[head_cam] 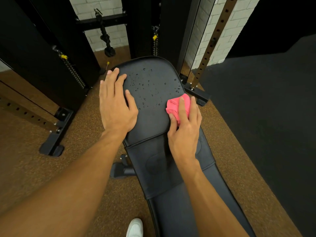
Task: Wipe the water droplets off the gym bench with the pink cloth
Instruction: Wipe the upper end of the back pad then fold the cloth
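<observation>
We see the black padded vinyl gym bench running away from us, its far pad speckled with clear water droplets across the middle and right side. Left hand lies flat on the left edge of that pad, fingers straight and slightly spread, gripping nothing; we judge it braces the pad and the body while the other hand works. Right hand presses the bunched pink cloth onto the right edge of the pad, fingers laid over the top, thumb tucked at the near-left side of the wad, so it's clamped on the cloth. Cloth sits just right of the droplet patch, touching the pad, and most drops look undisturbed, so we judge wiping has barely started. Both forearms reach forward from the near side, wrists low, palms down. A white shoe shows near the bottom, on brown speckled rubber floor. Black rack uprights stand far left.
</observation>
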Demonstrator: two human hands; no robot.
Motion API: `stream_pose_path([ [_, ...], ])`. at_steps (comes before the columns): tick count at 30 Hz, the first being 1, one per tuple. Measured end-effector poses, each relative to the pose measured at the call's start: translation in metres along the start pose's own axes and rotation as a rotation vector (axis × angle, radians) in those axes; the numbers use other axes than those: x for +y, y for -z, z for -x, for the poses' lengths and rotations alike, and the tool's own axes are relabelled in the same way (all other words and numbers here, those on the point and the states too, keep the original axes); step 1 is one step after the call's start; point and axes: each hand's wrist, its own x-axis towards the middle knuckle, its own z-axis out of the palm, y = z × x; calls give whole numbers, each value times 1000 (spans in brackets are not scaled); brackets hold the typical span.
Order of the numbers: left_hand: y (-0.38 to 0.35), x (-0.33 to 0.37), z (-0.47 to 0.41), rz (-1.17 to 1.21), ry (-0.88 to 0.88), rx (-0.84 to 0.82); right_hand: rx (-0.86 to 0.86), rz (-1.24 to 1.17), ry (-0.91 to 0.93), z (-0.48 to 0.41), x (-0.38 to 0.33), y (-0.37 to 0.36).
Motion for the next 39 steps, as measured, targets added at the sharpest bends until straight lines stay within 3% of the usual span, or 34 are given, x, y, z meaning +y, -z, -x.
stream_pose_path([
  [3,-1,-1,-1,-23,0,-8,-17,-26,51,9,-12,-4],
  [7,-1,-2,-1,-17,-6,-3,-154,9,303,21,-12,-2],
  [13,-2,-2,-1,6,-1,8,-19,-20,27,-32,-13,-9],
  [20,-2,-1,0,24,7,14,-209,-3,385,-6,-10,-2],
  [27,-1,-1,-1,44,15,13,-82,-33,89,-57,-15,-10],
  [29,-2,-2,-1,48,15,15,-95,-27,125,-70,-25,-18],
  [35,-2,-3,-1,59,10,18,-297,25,468,-37,0,2],
  [39,-2,-2,0,59,10,21,-280,74,414,-29,6,23],
])
